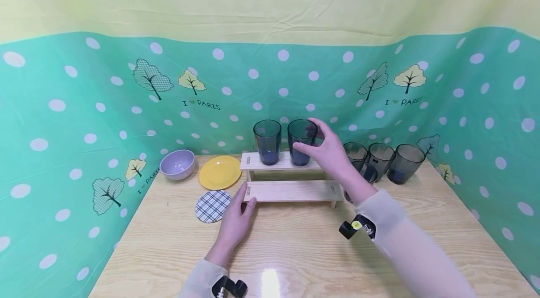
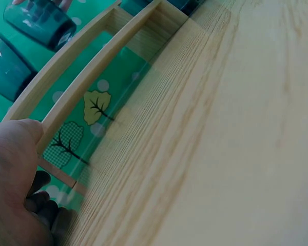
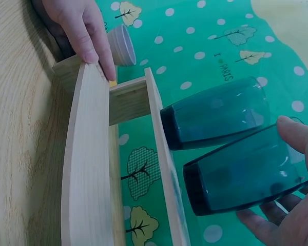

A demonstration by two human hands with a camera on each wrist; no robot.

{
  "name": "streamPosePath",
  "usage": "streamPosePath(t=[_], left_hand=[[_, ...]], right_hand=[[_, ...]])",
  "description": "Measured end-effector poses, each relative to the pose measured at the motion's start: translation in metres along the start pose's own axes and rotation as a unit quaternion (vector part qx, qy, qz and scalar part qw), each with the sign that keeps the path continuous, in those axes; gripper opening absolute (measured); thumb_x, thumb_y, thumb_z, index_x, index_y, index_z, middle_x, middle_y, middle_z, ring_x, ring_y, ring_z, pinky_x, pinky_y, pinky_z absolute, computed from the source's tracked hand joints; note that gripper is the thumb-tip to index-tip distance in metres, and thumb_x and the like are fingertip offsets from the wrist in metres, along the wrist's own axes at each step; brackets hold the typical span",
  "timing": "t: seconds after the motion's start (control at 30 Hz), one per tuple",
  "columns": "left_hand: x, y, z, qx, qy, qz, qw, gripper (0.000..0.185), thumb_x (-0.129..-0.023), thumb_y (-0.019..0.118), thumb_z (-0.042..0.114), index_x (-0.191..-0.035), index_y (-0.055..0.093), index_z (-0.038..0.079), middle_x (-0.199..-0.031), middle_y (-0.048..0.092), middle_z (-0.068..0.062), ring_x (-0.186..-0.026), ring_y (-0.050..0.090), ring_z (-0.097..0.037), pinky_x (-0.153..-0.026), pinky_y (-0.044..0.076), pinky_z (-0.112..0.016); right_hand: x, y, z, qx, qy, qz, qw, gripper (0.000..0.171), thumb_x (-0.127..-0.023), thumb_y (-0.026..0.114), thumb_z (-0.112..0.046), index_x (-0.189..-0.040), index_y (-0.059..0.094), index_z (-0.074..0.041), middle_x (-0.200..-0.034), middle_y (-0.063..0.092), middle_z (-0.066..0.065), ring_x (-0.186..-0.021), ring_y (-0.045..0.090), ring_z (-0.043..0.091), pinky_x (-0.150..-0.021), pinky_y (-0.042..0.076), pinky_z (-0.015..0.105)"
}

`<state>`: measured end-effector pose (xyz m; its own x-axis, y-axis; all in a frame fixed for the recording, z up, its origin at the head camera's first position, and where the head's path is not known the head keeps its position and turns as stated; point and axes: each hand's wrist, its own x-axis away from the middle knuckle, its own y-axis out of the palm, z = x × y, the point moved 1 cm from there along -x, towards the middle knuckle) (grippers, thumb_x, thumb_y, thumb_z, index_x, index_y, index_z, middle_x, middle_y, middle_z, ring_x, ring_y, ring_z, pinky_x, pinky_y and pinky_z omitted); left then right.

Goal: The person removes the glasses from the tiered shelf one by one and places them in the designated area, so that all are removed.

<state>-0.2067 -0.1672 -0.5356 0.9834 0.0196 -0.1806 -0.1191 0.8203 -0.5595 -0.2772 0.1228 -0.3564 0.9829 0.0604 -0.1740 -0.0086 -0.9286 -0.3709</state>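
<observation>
Nearest the lens, low centre of the head view: left hand, fingers pressed on the lower step's left end of a wooden rack, steadying it. Mid-frame, right hand wrapped around a dark tumbler standing on the upper step beside a second tumbler. Probably light, rigid, smooth-walled, slippery; best gripped around mid-body. More tumblers grouped at right; bowl, yellow plate, checked coaster at left.

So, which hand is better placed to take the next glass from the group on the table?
Probably the right hand: it holds a glass on the wooden rack, beside the waiting glasses. The left hand steadies the rack's far end.
</observation>
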Motion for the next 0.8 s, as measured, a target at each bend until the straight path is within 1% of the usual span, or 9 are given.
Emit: streamPosePath(t=[0.13,0.3,0.43,0.57,0.67,0.8], left_hand=[[0.000,0.000,0.000,0.004,0.000,-0.001,1.0000,0.069,-0.116,0.058,0.041,-0.174,0.034,0.013,-0.177,0.035,-0.015,-0.162,0.033,-0.038,-0.133,0.026,-0.057],[0.000,0.000,0.000,0.006,0.001,-0.001,1.0000,0.069,-0.116,0.059,0.040,-0.174,0.034,0.013,-0.176,0.036,-0.016,-0.162,0.034,-0.038,-0.133,0.027,-0.056],[0.000,-0.001,0.000,0.003,0.005,0.003,1.0000,0.068,-0.116,0.059,0.039,-0.174,0.035,0.012,-0.176,0.037,-0.017,-0.161,0.035,-0.039,-0.133,0.027,-0.057],[0.001,-0.002,0.001,0.002,0.002,0.004,1.0000,0.068,-0.116,0.060,0.038,-0.174,0.036,0.012,-0.175,0.038,-0.017,-0.161,0.036,-0.039,-0.133,0.027,-0.056],[0.001,-0.002,0.002,0.001,0.000,0.003,1.0000,0.068,-0.116,0.060,0.038,-0.174,0.036,0.012,-0.175,0.038,-0.017,-0.161,0.036,-0.039,-0.133,0.028,-0.057],[0.000,-0.001,0.002,-0.003,0.002,0.003,1.0000,0.068,-0.116,0.060,0.038,-0.173,0.036,0.011,-0.174,0.039,-0.019,-0.160,0.036,-0.041,-0.133,0.028,-0.058]], right_hand=[[0.008,-0.008,-0.002,0.004,-0.004,-0.001,1.000,0.096,-0.091,0.093,-0.044,-0.170,0.041,-0.028,-0.159,0.053,0.009,-0.151,0.049,0.033,-0.120,0.050,0.053],[0.019,-0.020,-0.003,0.005,-0.003,-0.007,1.000,0.097,-0.091,0.093,-0.048,-0.171,0.040,-0.031,-0.163,0.050,0.010,-0.152,0.048,0.036,-0.121,0.049,0.054],[0.027,-0.028,-0.005,0.014,-0.005,-0.010,1.000,0.097,-0.091,0.092,-0.050,-0.171,0.041,-0.033,-0.163,0.050,0.010,-0.149,0.051,0.037,-0.120,0.050,0.057],[0.035,-0.037,-0.007,0.027,-0.001,-0.006,1.000,0.097,-0.090,0.093,-0.051,-0.171,0.041,-0.036,-0.163,0.050,0.010,-0.147,0.053,0.039,-0.118,0.051,0.058],[0.042,-0.044,-0.007,0.027,0.002,-0.004,1.000,0.099,-0.089,0.093,-0.052,-0.171,0.041,-0.036,-0.160,0.053,0.009,-0.146,0.055,0.037,-0.118,0.051,0.057],[0.050,-0.053,-0.006,0.031,0.006,-0.003,1.000,0.100,-0.089,0.093,-0.053,-0.172,0.040,-0.034,-0.160,0.053,0.010,-0.145,0.056,0.038,-0.117,0.052,0.058]])
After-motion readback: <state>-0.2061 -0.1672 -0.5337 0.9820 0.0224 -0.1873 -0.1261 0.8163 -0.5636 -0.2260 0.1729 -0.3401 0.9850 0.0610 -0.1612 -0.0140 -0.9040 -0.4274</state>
